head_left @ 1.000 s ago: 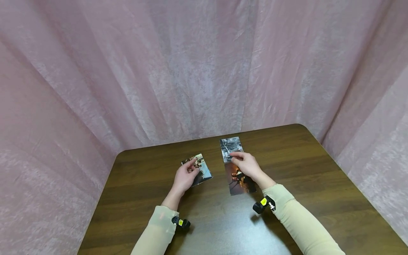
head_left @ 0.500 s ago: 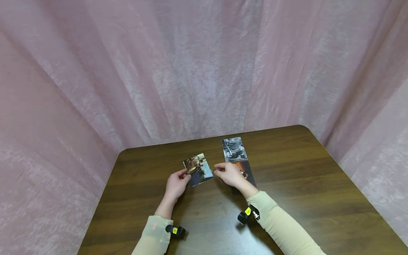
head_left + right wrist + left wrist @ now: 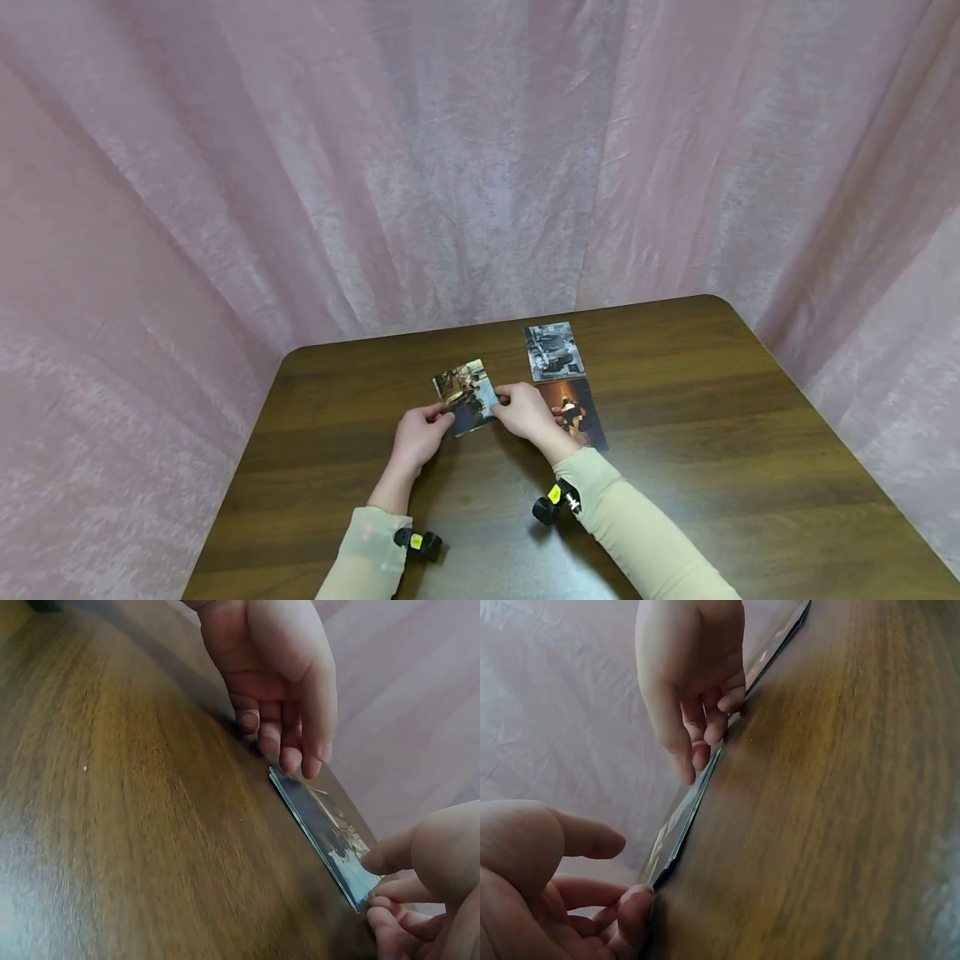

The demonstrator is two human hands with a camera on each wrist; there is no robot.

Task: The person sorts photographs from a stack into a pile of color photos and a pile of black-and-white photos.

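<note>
Fingertips of my left hand (image 3: 418, 435) and my right hand (image 3: 525, 412) touch opposite edges of a small stack of photos (image 3: 467, 397) lying flat on the wooden table (image 3: 720, 433). Both hands are curled at the stack's corners; whether they pinch it I cannot tell. Just right of my right hand lie an orange-toned photo (image 3: 577, 412) and, beyond it, a black-and-white photo (image 3: 553, 351). Pink curtain (image 3: 450, 167) surrounds the table.
</note>
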